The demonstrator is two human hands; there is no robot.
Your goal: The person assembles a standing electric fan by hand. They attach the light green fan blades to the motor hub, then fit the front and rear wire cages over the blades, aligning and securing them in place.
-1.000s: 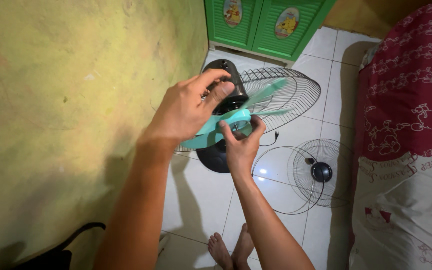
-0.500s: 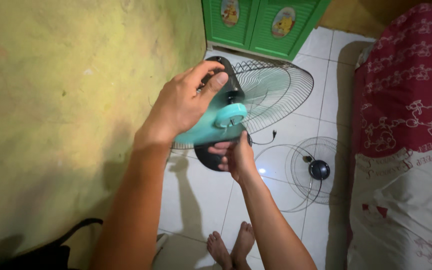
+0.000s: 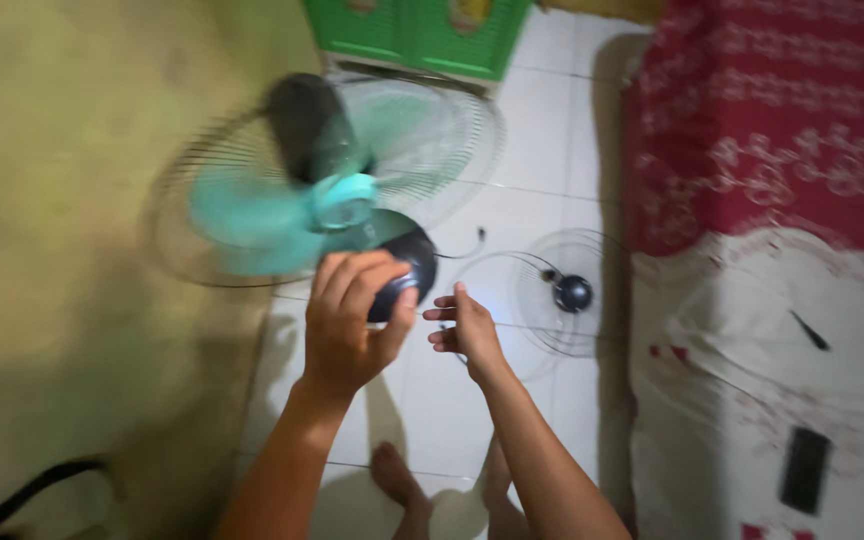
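A fan stands in front of me with teal blades (image 3: 272, 215), a dark motor housing (image 3: 302, 125) and a wire rear grille (image 3: 167, 225) around them; the picture is blurred. Its dark round base (image 3: 414, 262) rests on the white tiled floor. My left hand (image 3: 352, 325) hovers just below the blades, fingers loosely bent, nothing visible in it. Beside it, my right hand (image 3: 464, 328) has its fingers spread and is empty. Neither hand touches the fan.
A loose front grille (image 3: 564, 295) lies on the tiles to the right. A bed with a red and white patterned cover (image 3: 772, 200) lines the right side, a flat black object (image 3: 805, 470) on it. A green cabinet (image 3: 422, 35) stands behind, a yellow wall (image 3: 52, 300) to the left. My bare feet (image 3: 402, 480) are below.
Both hands have let go of the fan and dropped back below it. The teal blade set now sits on the motor, uncovered. The view has swung to the right and down.
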